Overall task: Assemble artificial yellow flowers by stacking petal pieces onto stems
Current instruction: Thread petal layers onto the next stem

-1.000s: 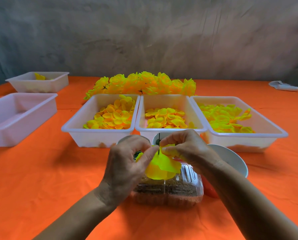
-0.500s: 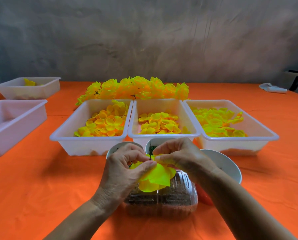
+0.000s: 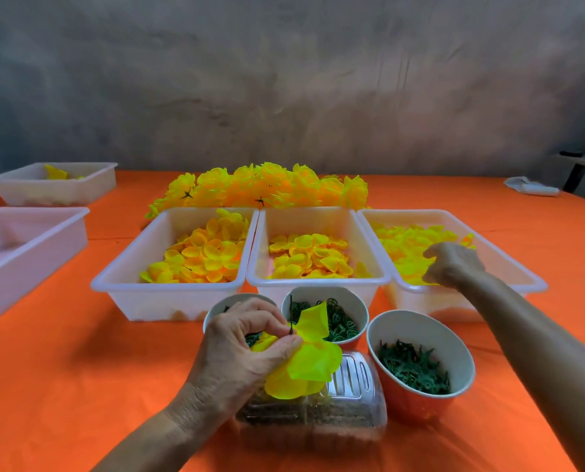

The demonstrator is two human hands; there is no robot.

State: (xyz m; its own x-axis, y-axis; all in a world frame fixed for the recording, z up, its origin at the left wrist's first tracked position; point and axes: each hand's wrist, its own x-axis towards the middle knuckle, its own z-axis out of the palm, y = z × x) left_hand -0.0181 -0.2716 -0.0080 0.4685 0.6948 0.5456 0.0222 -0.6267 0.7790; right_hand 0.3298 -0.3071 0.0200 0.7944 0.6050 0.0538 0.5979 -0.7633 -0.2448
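**Petal bins and cups: left hand holds a part-built flower, right hand in the far-right bin**

Three white bins stand side by side on the orange tabletop [image 3: 63, 386], rims touching or nearly so. The left bin [image 3: 127, 277] holds cupped orange-yellow petals [image 3: 202, 257], heaped toward its right and far side. The middle bin [image 3: 318, 282] holds a flatter layer of similar petals [image 3: 308, 255]. The right bin [image 3: 509, 264] holds paler, lemon-yellow petals [image 3: 403, 247].

Right hand [image 3: 452, 264] is inside the right bin, resting on the petals with fingers curled downward; the fingertips are hidden, so I cannot tell whether anything is pinched.

Left hand [image 3: 246, 345] is over the near cups. Thumb and forefinger pinch a thin dark stem [image 3: 290, 315] that stands upright; lemon-yellow petal pieces [image 3: 313, 361] are on it, fanning out to the right and below the fingers.

Three paper cups stand in front of the bins. The left cup [image 3: 216, 306] is mostly hidden by the left hand; green contents just show. The middle cup [image 3: 355, 303] holds small green rings. The right cup [image 3: 420, 398], orange outside, holds green spiky pieces.

A clear plastic clamshell box [image 3: 352, 413] lies nearest, under the held petals, with dark contents I cannot identify.

Behind the bins lies a row of finished yellow flowers [image 3: 267, 185]. At far left are two more white bins: the nearer one [image 3: 28, 253] and a rear one [image 3: 45, 189] with a few yellow pieces in it.
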